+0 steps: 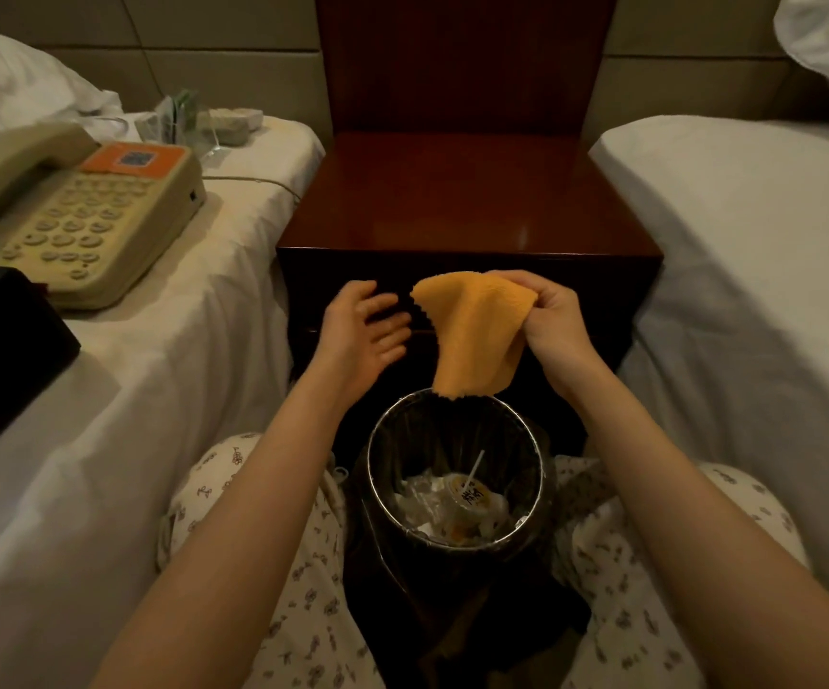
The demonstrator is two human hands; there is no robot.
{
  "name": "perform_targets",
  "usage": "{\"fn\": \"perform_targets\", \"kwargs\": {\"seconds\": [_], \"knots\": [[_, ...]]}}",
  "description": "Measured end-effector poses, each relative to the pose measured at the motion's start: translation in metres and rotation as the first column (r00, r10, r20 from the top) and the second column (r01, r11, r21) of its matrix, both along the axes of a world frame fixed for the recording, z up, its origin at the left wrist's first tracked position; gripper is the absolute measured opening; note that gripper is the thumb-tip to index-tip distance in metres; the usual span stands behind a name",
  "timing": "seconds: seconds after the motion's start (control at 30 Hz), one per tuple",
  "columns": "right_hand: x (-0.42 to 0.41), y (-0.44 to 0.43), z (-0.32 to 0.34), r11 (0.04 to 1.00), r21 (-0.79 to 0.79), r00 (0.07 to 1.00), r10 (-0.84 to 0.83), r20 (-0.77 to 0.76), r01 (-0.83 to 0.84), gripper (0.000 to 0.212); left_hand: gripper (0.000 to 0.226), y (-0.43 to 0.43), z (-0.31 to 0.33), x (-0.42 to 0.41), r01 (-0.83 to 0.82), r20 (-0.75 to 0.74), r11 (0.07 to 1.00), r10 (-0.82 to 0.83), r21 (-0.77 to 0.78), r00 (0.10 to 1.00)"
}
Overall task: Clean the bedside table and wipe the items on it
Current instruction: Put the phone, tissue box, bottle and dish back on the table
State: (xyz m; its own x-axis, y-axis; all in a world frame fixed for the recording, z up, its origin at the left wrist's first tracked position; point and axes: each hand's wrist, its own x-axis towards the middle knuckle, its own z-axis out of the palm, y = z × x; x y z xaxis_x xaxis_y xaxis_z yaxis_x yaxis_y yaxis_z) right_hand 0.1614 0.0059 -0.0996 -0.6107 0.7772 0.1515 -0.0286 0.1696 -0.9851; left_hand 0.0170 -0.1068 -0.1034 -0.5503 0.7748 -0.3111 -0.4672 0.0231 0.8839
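Broadly, two white beds are seen, the left bed [144, 390] and the right bed [750, 290], with a dark wooden table [467, 201] set between them against the headboard wall. The table's glossy top is lit by a small reflection, and its drawer front is faced by the person. A round bin [371, 464] with a dark liner is stood on the floor between the person's knees, just before the table; crumpled waste [452, 504] is held in it. A beige phone [79, 216] is laid on the left bed, its cord trailed toward the table, and a black box [0, 350] is set just beside it at the frame's edge. An orange cloth [472, 330] is hung in the air before the drawer front and above the bin's far rim; whether rim and cloth touch cannot be told. The cloth's upper corner is gripped by the right hand [551, 315], fingers curled round it. Nothing is held by the left hand [360, 335], its fingers spread and relaxed just beside the cloth. A glass [203, 126] is stood far back on the left bed.
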Motion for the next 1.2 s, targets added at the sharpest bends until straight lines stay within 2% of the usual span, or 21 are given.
{"fn": "perform_targets", "kwargs": {"seconds": [0.1,0.17,0.37,0.53,0.63,0.7,0.87,0.93,1.0,1.03,1.13,1.2], "knots": [[0.003,0.003,0.006,0.999,0.032,1.0,0.007,0.009,-0.008,0.028,0.063,0.01,-0.001,0.014,0.204,-0.026,0.971,-0.209,-0.122,0.978],[0.006,0.005,0.011,0.998,0.055,0.999,0.031,0.038,-0.033,0.03,0.065,0.015,0.002,0.019,0.253,-0.055,0.957,-0.263,-0.143,0.963],[0.028,0.021,0.03,0.97,0.207,0.99,0.111,0.086,-0.127,0.028,0.046,0.032,0.018,0.021,0.359,-0.039,0.926,-0.366,-0.116,0.93],[0.042,0.035,0.054,0.906,0.385,0.983,0.144,0.112,-0.177,0.033,0.078,0.052,0.028,0.032,0.44,-0.048,0.863,-0.465,-0.249,0.884],[0.049,0.045,0.067,0.882,0.436,0.98,0.124,0.156,-0.181,0.035,0.077,0.064,0.03,0.04,0.5,0.031,0.848,-0.503,-0.177,0.863],[0.056,0.051,0.074,0.868,0.468,0.982,0.097,0.163,-0.163,0.035,0.073,0.073,0.033,0.045,0.486,0.08,0.863,-0.479,-0.138,0.874],[0.081,0.067,0.088,0.875,0.483,0.997,-0.024,0.068,-0.012,0.036,0.062,0.094,0.051,0.063,0.444,0.103,0.896,-0.44,-0.018,0.892],[0.088,0.074,0.092,0.872,0.485,0.996,-0.087,0.034,0.06,0.033,0.072,0.107,0.06,0.074,0.397,0.009,0.916,-0.397,-0.053,0.918],[0.094,0.081,0.095,0.874,0.471,0.99,-0.138,0.001,0.121,0.031,0.077,0.121,0.068,0.082,0.233,-0.208,0.968,-0.249,-0.096,0.946],[0.098,0.084,0.097,0.875,0.464,0.988,-0.154,-0.009,0.141,0.029,0.075,0.125,0.072,0.086,0.191,-0.333,0.979,-0.202,-0.067,0.921],[0.109,0.093,0.105,0.877,0.444,0.981,-0.191,-0.021,0.181,0.026,0.047,0.133,0.087,0.092,0.336,-0.637,0.942,-0.253,0.01,0.728],[0.115,0.098,0.11,0.88,0.425,0.976,-0.212,-0.048,0.212,0.029,0.021,0.137,0.097,0.094,0.422,-0.714,0.907,-0.297,-0.002,0.634]]}}
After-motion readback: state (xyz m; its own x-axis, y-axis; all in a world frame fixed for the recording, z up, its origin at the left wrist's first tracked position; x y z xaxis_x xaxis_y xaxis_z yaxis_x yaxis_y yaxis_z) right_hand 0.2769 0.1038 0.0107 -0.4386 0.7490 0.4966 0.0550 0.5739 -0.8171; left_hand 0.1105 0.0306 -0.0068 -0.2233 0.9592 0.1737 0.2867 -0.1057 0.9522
